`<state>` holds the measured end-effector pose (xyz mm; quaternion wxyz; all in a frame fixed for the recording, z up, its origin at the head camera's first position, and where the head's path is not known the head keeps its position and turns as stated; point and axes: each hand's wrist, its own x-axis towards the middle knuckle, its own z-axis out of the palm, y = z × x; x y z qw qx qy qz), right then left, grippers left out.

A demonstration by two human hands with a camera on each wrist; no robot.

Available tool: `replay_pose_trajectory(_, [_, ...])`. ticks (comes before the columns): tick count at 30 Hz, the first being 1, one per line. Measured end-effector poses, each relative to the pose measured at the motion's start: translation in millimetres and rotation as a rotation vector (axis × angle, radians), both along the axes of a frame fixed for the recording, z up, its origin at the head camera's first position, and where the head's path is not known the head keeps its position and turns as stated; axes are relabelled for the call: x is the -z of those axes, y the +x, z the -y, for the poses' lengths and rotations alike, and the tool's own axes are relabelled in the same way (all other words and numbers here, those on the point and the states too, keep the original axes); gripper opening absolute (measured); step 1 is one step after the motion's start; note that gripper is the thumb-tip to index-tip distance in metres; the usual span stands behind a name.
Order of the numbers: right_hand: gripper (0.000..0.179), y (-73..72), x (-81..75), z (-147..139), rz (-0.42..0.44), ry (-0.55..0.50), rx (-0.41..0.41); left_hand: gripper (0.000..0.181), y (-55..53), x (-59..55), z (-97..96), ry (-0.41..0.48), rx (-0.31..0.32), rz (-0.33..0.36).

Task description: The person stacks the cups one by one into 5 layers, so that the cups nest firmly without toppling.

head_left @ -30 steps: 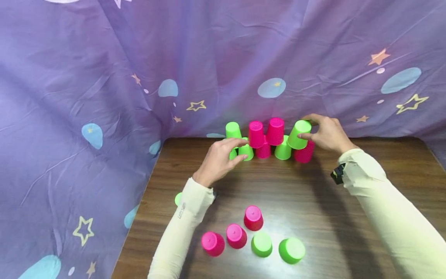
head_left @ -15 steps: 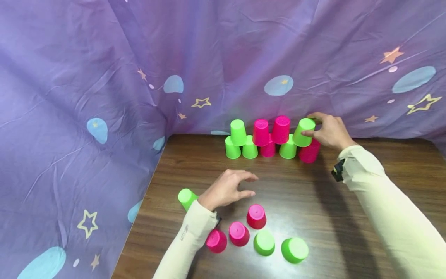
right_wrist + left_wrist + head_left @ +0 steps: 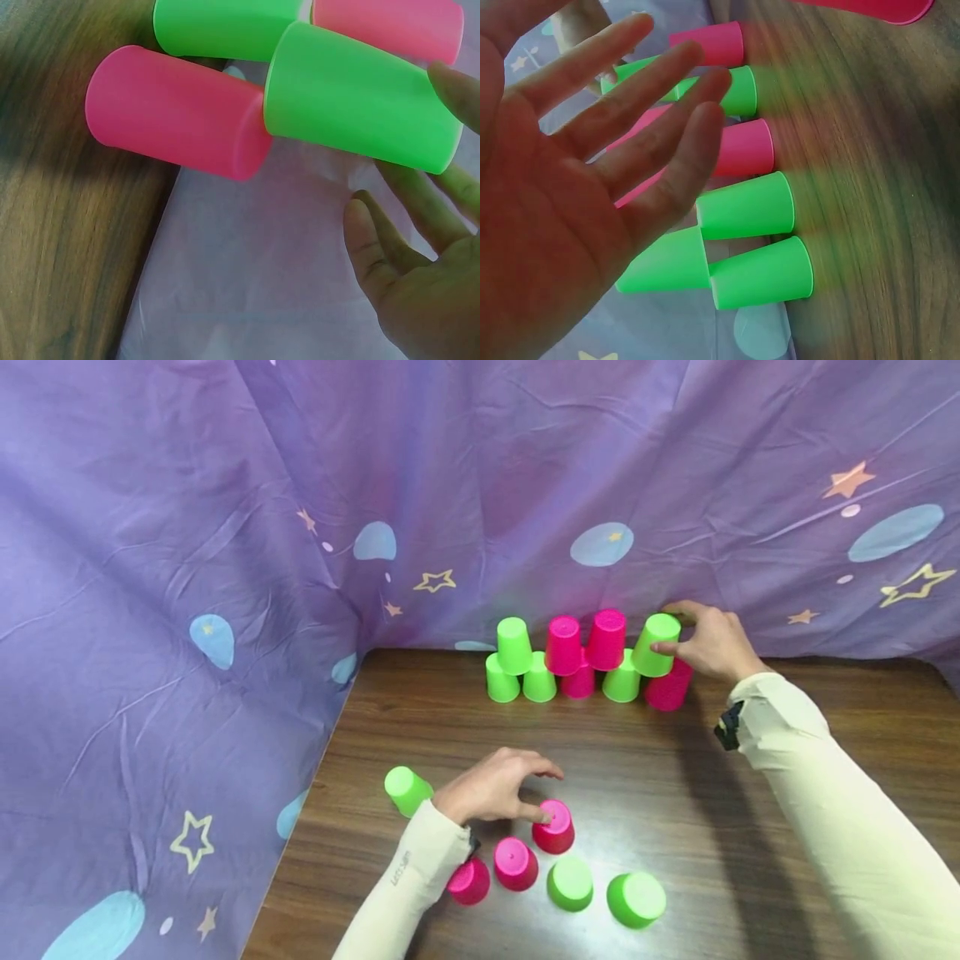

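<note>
I've got the right hand (image 3: pixel 714 642) up at the back, thumb and forefinger pinching the end green cup (image 3: pixel 651 653), which sits upside down at the right end of the upper row. Its rim spans the lower green cup (image 3: pixel 621 681) and the lower pink cup (image 3: pixel 669 687); whether it bears evenly on both, I can't tell from here. And that looks like the step in hand: squaring up the last of four cups over a base of five. Down in front, the left hand (image 3: pixel 491 789) is spread, fingers extended, thumb well apart, nothing in its hold. Its thumb tip crosses the top of the near pink cup (image 3: pixel 555 835); touching or just above, I can't say. Five more loose cups share the table (image 3: pixel 450 718), two pink and three green. On my reading, the next move calls for two things: a gentle release on the right, fingers parting evenly so the wall isn't dragged, and a light pinch on the left around that near pink cup. A third tier would seem to want it centred over two upper cups, and any nudge up there could topple the lot.
</note>
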<state>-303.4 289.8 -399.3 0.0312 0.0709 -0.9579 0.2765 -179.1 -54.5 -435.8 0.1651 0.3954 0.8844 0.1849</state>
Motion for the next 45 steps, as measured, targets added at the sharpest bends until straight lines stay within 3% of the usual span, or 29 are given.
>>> replay_pose_trajectory(7, [0.064, 5.4, -2.3, -5.3, -0.012, -0.026, 0.002, 0.056, -0.3, -0.3, -4.0, -0.083, 0.037, 0.018])
replay_pose_trajectory(13, [0.065, 13.5, -8.5, -9.5, -0.077, -0.042, 0.037, 0.053, -2.5, -2.1, -5.0, -0.088, 0.061, 0.050])
replay_pose_trajectory(18, [0.065, 25.7, -16.3, -12.9, -0.129, -0.092, 0.082, 0.053, -1.9, -6.3, -2.0, -0.086, 0.049, 0.088])
replay_pose_trajectory(25, [0.060, 54.5, -17.6, -8.1, -0.230, -0.126, 0.086, 0.052, 3.0, 1.2, -5.6, -0.096, 0.074, 0.109])
replay_pose_trajectory(31, [0.053, 97.2, -2.7, 9.7, -0.236, -0.119, -0.024, 0.054, 5.7, 4.3, -9.3, -0.110, 0.115, 0.091])
replay_pose_trajectory(37, [0.052, 148.6, 36.5, 20.6, -0.227, -0.115, -0.267, 0.054, 6.0, 6.8, -10.1, -0.110, 0.139, 0.090])
replay_pose_trajectory(41, [0.054, 185.5, 63.8, 24.9, -0.194, -0.186, -0.412, 0.051, 4.1, 5.2, -8.6, -0.114, 0.131, 0.081])
replay_pose_trajectory(45, [0.059, 211.4, 83.6, 28.4, -0.179, -0.260, -0.504, 0.049, -1.4, -2.0, -4.1, -0.094, 0.114, 0.046])
